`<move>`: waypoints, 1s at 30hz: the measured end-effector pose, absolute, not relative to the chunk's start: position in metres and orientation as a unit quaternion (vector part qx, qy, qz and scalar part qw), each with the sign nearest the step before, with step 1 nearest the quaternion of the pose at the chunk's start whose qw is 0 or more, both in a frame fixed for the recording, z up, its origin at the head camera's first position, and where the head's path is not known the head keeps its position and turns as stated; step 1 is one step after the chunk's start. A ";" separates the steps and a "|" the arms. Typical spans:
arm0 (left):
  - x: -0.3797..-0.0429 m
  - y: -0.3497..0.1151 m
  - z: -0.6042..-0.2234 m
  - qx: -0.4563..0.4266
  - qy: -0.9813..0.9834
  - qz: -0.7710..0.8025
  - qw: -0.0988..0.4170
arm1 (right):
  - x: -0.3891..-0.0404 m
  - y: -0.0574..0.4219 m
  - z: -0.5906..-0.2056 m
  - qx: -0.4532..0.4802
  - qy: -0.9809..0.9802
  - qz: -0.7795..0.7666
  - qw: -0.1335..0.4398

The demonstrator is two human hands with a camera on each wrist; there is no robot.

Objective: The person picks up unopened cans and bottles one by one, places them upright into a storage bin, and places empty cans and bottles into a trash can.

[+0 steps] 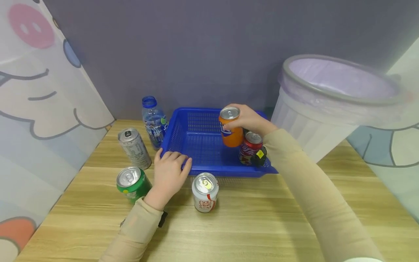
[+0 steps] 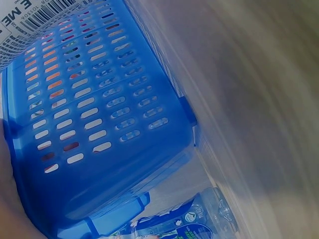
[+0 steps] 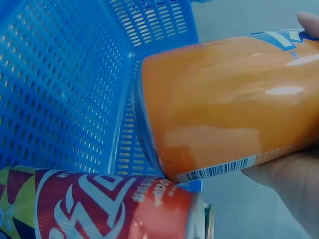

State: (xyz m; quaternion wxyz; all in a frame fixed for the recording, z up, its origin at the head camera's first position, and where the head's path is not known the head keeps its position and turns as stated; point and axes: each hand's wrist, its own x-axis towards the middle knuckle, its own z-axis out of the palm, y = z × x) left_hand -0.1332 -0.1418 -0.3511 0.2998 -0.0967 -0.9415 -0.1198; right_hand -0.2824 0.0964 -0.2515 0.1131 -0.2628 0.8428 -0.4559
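My right hand [image 1: 243, 115] grips an orange soda can [image 1: 233, 137] upright over the right part of the blue plastic basket [image 1: 226, 171]. Its bottom end faces the right wrist camera, with the thumb across its front in the head view. Close beside it, a red soda can [image 1: 250, 147] stands inside the basket, partly hidden by the black wrist camera. My left hand [image 1: 168, 174] holds the basket's front left corner, fingers bent over the rim. Just in front of the basket stands a white soda can [image 1: 205, 194]. A green soda can [image 1: 132, 185] stands left of my left wrist.
Left of the basket are a silver-grey can [image 1: 135, 149] and a clear plastic bottle [image 1: 154, 123] with a blue neck. On the right, a white lined bin [image 1: 304, 123] leans behind my right forearm. A grey wall [image 1: 209, 54] backs the wooden table [image 1: 248, 225].
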 end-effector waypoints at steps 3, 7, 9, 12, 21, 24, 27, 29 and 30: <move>-0.133 -0.142 -0.352 -0.097 -0.940 -0.122 0.303 | -0.286 0.094 -0.254 -0.254 0.851 -0.448 0.107; -0.133 -0.141 -0.351 -0.098 -0.941 -0.124 0.300 | -0.291 0.093 -0.260 -0.229 0.860 -0.444 0.102; -0.133 -0.141 -0.351 -0.097 -0.941 -0.124 0.298 | -0.295 0.092 -0.264 -0.215 0.862 -0.447 0.103; -0.133 -0.141 -0.351 -0.096 -0.941 -0.124 0.299 | -0.299 0.090 -0.270 -0.192 0.867 -0.446 0.111; -0.132 -0.141 -0.351 -0.098 -0.942 -0.124 0.296 | -0.300 0.089 -0.281 -0.155 0.848 -0.486 0.146; -0.132 -0.141 -0.351 -0.100 -0.942 -0.123 0.297 | -0.301 0.090 -0.283 -0.154 0.848 -0.487 0.141; -0.132 -0.141 -0.351 -0.101 -0.941 -0.122 0.300 | -0.303 0.089 -0.286 -0.155 0.850 -0.485 0.137; -0.132 -0.141 -0.351 -0.100 -0.940 -0.122 0.301 | -0.303 0.088 -0.288 -0.162 0.850 -0.483 0.133; -0.131 -0.141 -0.351 -0.100 -0.940 -0.122 0.302 | -0.304 0.087 -0.288 -0.165 0.851 -0.482 0.129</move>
